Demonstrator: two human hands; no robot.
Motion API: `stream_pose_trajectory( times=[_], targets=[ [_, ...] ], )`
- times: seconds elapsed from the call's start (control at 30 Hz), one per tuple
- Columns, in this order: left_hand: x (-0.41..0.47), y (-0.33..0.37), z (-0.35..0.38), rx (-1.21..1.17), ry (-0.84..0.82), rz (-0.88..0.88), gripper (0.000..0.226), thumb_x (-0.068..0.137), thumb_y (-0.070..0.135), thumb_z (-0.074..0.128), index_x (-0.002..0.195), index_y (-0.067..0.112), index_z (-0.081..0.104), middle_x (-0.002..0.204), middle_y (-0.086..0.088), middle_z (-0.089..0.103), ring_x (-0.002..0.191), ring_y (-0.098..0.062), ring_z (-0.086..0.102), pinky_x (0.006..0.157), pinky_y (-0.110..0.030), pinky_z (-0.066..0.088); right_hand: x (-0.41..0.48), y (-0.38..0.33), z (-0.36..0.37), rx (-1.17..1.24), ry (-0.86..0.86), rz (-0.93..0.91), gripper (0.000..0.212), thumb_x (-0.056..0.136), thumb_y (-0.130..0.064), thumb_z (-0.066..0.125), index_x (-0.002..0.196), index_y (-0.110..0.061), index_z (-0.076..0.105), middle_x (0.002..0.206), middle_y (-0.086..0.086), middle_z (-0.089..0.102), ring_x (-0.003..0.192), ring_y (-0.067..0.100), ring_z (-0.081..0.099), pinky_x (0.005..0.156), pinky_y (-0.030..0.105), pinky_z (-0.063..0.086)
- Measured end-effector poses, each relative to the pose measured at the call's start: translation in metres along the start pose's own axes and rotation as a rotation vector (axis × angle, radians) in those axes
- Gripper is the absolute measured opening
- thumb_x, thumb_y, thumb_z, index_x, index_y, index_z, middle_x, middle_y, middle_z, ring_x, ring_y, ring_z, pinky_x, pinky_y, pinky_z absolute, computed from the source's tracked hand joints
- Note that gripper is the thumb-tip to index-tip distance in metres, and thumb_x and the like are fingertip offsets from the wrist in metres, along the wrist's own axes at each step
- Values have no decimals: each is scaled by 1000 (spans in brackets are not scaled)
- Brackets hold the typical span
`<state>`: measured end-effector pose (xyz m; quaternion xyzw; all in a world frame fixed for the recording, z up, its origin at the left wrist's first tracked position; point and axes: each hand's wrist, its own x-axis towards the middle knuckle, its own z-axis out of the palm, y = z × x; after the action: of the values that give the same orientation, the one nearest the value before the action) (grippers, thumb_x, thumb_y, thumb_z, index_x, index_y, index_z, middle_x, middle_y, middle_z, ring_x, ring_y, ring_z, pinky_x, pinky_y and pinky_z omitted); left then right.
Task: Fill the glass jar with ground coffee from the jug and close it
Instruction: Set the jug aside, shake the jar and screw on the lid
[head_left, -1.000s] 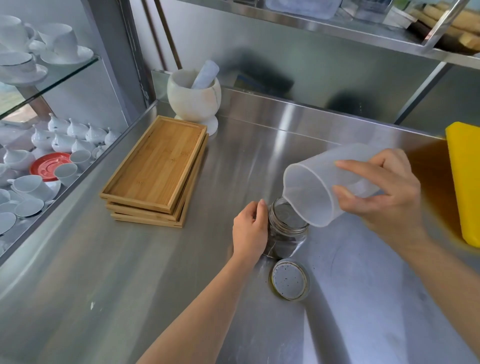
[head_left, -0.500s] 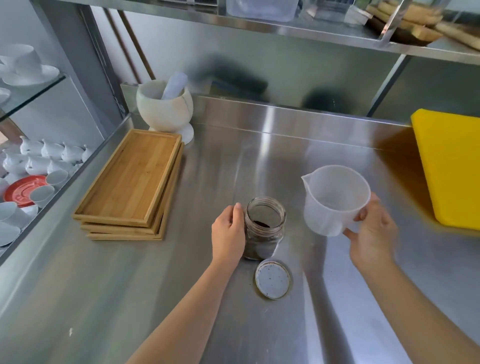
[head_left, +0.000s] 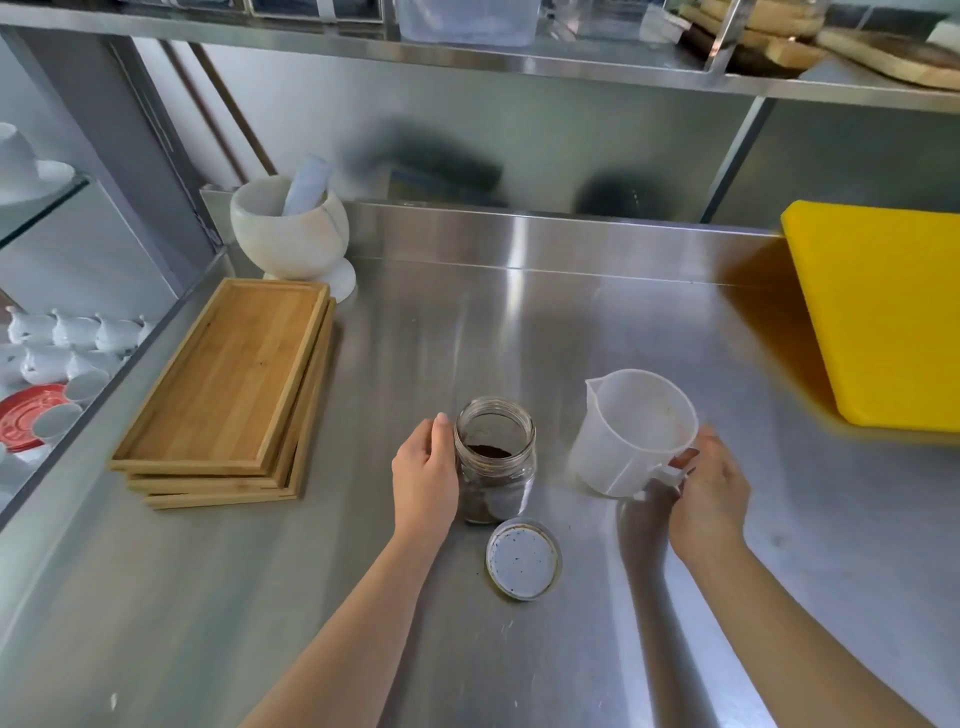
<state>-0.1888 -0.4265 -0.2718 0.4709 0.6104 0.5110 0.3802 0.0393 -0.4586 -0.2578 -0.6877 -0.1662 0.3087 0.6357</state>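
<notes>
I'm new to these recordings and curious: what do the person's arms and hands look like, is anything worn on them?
Both forearms are bare as far as the picture shows them: no sleeves in view. The left hand and right hand wear no gloves, and no rings, watch or bracelets show. The nails look short and unpainted. There are no cables or markings anywhere on them.

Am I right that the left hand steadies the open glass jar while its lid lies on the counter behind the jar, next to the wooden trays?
Not quite. The left hand does steady the open glass jar, but the lid lies on the counter in front of the jar, nearer the person, away from the wooden trays. The head view shows this.
</notes>
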Motion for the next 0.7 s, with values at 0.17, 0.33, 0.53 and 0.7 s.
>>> stream_pose_trajectory(
  times=[0.17, 0.33, 0.53, 0.7],
  targets=[
    [0, 0, 0, 1, 5, -9, 43, 95, 27, 42, 57, 20, 23, 44, 11, 27, 51, -8, 22, 50, -27, 20, 1, 5, -4, -31, -42, 5, 26, 88, -42, 47, 67, -35, 61, 79, -2, 58, 81, 16, 54, 69, 28, 46],
    [0, 1, 0, -10, 0, -17, 43, 94, 29, 42, 56, 23, 22, 45, 12, 26, 51, -8, 21, 54, -33, 21, 4, -5, -8, -62, 19, -176, 15, 93, -41, 45, 85, -34, 56, 94, -8, 57, 90, 12, 51, 70, 18, 40],
    [0, 1, 0, -16, 1, -16, 44, 90, 36, 41, 50, 28, 24, 45, 11, 26, 51, -9, 21, 54, -35, 20, -10, -50, -7, -91, -29, -642, 12, 90, -35, 48, 101, -32, 52, 103, 7, 54, 93, 16, 51, 72, 7, 43],
    [0, 1, 0, -23, -7, -8, 44, 89, 38, 39, 47, 30, 27, 44, 11, 28, 51, -8, 21, 54, -33, 21, -42, -67, 5, -80, -288, -910, 20, 86, -27, 50, 106, -28, 51, 93, -8, 52, 83, 0, 52, 76, 14, 43]
  ],
)
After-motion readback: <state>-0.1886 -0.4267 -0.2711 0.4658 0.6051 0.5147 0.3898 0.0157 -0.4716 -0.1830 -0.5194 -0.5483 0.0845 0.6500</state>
